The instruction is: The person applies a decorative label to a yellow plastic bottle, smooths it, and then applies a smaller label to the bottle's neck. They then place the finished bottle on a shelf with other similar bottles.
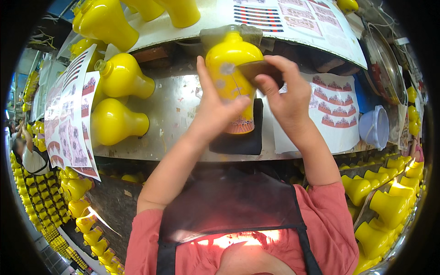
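A glossy yellow bottle (230, 54) stands at the middle of the bench, its narrow neck pointing away from me. Pale flower decals lie on its front, and a reddish patterned band (240, 126) circles the end nearest me. My left hand (219, 107) grips the bottle, fingers stretched along its left side and thumb across the lower front. In my right hand (288, 89) is a flat dark-brown scraper (261, 72), its edge against the bottle's upper right. The scraper's material cannot be made out. Under the bottle's near end lies a black cloth (257, 137).
Decal sheets lie on the right (337, 110), on the raised shelf (256, 13) and at the left (68, 119). Two yellow bottles (120, 121) rest on their sides at left. A lilac bucket (374, 127) stands at right. Racks of yellow bottles (389, 206) flank me.
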{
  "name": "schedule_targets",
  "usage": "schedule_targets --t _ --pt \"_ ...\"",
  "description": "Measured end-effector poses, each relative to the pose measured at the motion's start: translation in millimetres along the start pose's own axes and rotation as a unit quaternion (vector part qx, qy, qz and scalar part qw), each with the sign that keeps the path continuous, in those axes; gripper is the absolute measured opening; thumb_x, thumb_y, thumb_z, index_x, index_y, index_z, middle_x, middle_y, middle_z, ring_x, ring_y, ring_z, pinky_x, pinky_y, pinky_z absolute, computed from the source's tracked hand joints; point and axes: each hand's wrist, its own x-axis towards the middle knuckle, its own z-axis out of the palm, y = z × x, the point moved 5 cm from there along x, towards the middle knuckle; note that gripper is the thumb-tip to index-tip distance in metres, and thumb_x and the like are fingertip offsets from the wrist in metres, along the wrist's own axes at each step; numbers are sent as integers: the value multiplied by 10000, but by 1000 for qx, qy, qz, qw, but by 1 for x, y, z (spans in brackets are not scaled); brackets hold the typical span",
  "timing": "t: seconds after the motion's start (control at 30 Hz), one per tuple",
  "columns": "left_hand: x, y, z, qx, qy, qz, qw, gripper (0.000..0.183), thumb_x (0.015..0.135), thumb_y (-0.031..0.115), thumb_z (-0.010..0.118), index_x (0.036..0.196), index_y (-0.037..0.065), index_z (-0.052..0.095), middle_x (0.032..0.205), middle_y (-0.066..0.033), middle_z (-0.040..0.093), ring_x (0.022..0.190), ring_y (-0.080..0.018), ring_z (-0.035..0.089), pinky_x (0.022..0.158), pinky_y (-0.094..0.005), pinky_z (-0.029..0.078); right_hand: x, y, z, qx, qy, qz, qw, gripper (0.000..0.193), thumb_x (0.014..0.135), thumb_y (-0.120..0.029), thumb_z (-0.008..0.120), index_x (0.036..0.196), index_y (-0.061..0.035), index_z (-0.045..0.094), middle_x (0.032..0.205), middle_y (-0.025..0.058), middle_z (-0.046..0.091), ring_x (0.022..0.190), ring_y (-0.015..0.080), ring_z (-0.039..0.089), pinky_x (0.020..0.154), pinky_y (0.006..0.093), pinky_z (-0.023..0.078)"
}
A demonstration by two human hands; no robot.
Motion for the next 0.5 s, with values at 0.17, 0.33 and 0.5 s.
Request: schedule_targets --t 0.17,0.33,0.5 --pt "10 12 1 -192 -63 -32 979 683 1089 474 406 1597 108 134 1492 -121 445 1361 -290 487 1108 -439 442 -15 -17 -5 -37 29 -166 985 278 717 51 760 948 -85 685 940 90 728 769 298 690 676 363 544" --pt "5 23 1 -209 -56 -13 976 654 1093 478 398 1580 103 176 1473 -120 465 1355 -277 488 1111 -424 436 -48 -39 -5 80 -80 -172 979 192 780 3 782 943 -77 719 955 96 743 809 228 719 691 314 563" --pt "-4 9 -1 11 -9 -34 999 828 1067 312 527 1629 86 -38 1578 -134 332 1438 -249 368 1199 -408 311 -51 3 4 116 -93 167 975 222 888 -30 741 1096 -28 664 954 80 694 827 143 671 729 267 534"
